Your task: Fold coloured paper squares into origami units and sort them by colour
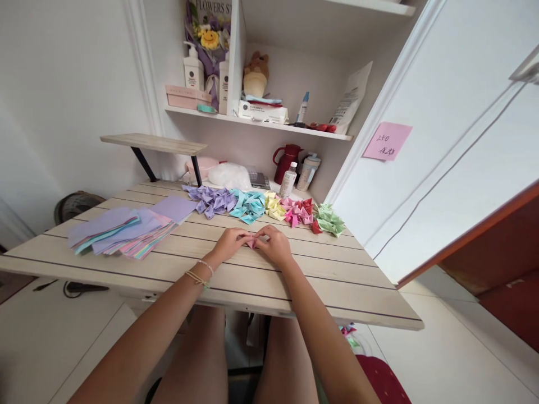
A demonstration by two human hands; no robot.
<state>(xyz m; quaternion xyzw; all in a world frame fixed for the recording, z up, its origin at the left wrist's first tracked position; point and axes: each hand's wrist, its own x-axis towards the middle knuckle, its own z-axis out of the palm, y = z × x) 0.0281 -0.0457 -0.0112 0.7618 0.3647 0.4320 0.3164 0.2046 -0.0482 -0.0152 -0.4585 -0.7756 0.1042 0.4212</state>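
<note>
Between my two hands is a small folded piece of pink paper (251, 243), low over the middle of the table. My left hand (231, 243) pinches its left side with closed fingers. On the other side, my right hand (273, 244) grips the paper between thumb and fingers. The fingers partly cover the paper, so its exact folds are hidden. Beyond the hands lie heaps of folded paper pieces: purple (213, 201), blue (248, 206), yellow (274, 206), pink and red (298, 211), and green (330, 219).
Fanned stacks of coloured paper sheets (126, 230) lie on the slatted table (337, 280) at left. A small raised shelf (155, 143) stands behind them. A clear bottle (288, 180), a red jug (287, 163) and a tumbler (309, 171) stand at the back, under a wall shelf (269, 125).
</note>
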